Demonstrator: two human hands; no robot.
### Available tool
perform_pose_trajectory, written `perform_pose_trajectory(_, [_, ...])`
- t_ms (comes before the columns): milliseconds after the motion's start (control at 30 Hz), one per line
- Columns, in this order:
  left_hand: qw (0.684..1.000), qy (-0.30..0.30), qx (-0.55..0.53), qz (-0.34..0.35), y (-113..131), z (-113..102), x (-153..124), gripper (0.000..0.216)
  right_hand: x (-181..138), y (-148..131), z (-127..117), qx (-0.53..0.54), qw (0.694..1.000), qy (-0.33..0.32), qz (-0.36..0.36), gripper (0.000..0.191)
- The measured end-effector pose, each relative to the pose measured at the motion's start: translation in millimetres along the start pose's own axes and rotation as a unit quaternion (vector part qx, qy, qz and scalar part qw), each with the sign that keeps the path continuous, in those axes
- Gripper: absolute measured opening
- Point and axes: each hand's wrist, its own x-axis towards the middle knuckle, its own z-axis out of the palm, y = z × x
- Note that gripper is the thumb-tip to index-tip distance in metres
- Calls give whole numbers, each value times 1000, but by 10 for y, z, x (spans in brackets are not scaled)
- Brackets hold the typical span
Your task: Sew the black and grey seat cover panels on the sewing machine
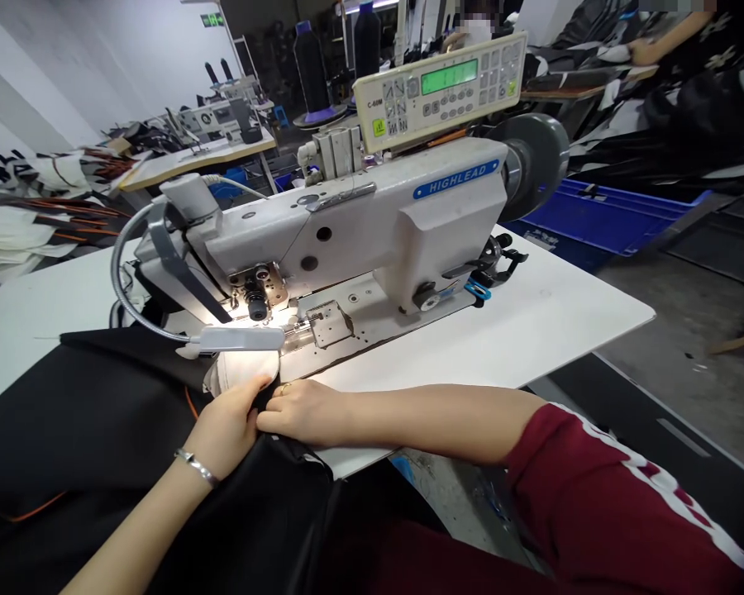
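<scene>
Head view: a person's left grip (228,430), wearing a silver bracelet (197,467), pressing down on a large black cloth (99,421), fingers lying together and pointing toward the machine. Right grip (303,413), wearing a ring (283,388) and reaching out of a dark red sleeve (595,487) with a white stripe, resting just beside it on the same cloth, fingers also together. Neither grip clearly clamping or pinching; impossible to tell from this angle.

Black cloth spreading across the near left of a white desk (521,347), spilling over its edge and carrying orange piping (37,516). Pale padded piece (245,369) poking out between cloth and Highlead sewing machine (360,223), lit by a gooseneck lamp (241,337).

Cloth looking soft, limp and probably slippery, with its weight coming mainly from bulk. Flat hands near the edge by the machine seeming the safest hold, with the hanging folds needing support.
</scene>
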Motion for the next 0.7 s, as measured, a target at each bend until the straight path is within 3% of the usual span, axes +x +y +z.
perform_pose_trajectory(100, [998, 10, 65, 24, 67, 14, -32, 51, 2, -30, -3, -23, 1000, -14, -6, 20])
perform_pose_trajectory(233, [989, -33, 143, 10, 194, -16, -50, 49, -9, -66, -33, -54, 998, 7, -18, 18])
perform_pose_trajectory(700, [991, -32, 129, 11, 53, 59, 133, 50, 27, 11, 24, -63, 997, 2, 33, 14])
